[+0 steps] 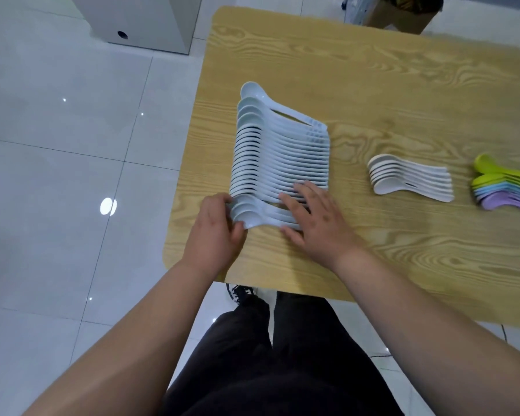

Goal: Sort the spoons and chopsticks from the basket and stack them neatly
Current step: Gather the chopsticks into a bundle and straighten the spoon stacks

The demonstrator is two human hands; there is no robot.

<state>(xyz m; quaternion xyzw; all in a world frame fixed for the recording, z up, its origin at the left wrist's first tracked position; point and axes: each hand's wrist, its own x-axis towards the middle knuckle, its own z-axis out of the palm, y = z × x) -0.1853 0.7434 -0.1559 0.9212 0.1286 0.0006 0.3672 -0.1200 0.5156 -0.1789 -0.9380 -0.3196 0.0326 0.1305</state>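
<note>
A long row of several pale blue spoons lies overlapped on the wooden table, bowls to the left, handles to the right. My left hand curls round the bowls of the nearest spoons at the row's near end. My right hand lies flat with straight fingers pressing on the handles of those same near spoons. Further right sit a short row of white spoons and a row of green, blue and purple spoons at the frame's right edge. No basket or chopsticks are in view.
The table's left edge and rounded near corner are close to my left hand, with tiled floor beyond. A white cabinet stands on the floor at the back left. A cardboard box sits behind the table.
</note>
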